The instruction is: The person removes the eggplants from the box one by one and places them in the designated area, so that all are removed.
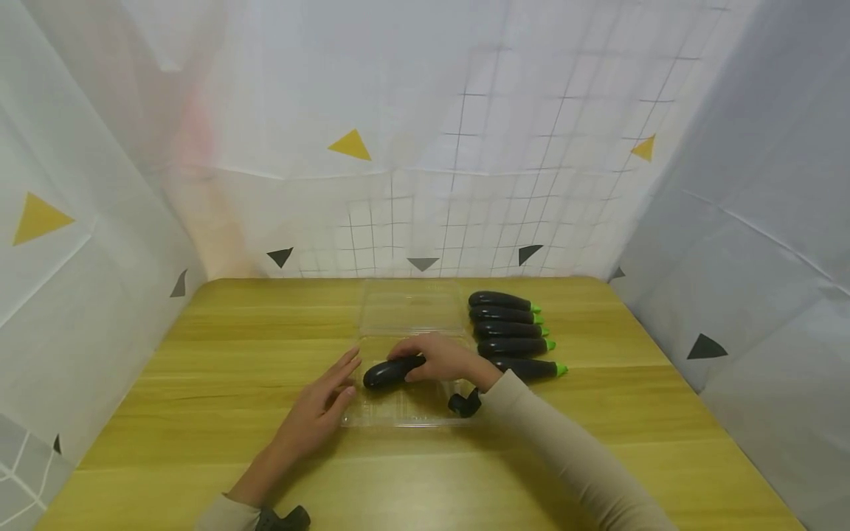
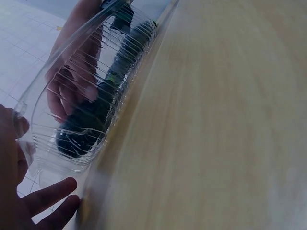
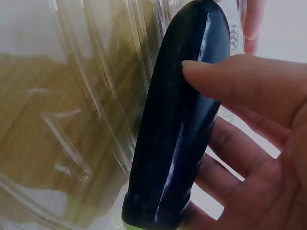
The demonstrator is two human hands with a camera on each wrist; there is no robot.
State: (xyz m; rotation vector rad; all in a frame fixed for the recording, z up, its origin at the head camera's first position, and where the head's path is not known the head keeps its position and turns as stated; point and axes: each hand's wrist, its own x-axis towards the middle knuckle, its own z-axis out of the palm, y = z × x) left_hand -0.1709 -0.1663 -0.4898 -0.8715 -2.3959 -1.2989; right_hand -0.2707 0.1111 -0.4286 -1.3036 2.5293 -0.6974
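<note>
A dark glossy eggplant (image 1: 384, 375) is gripped by my right hand (image 1: 446, 358), inside a clear plastic clamshell box (image 1: 398, 424). In the right wrist view, the thumb lies across the eggplant (image 3: 177, 124) and the other fingers curl round its far side. Its green stem end barely shows at the lower edge. My left hand (image 1: 311, 418) is at the left end of the box, fingers extended and spread. In the left wrist view, fingers of that hand (image 2: 12, 167) are right at the rim of the box, with the eggplant showing through the ribbed wall.
The box's clear lid (image 1: 413, 310) is folded back flat toward the rear wall. To the right, several eggplants (image 1: 511, 330) lie in a row with green stems pointing right; the nearest (image 1: 527, 367) is partly behind my right wrist. White sheets (image 1: 425, 147) enclose the wooden table (image 1: 232, 369).
</note>
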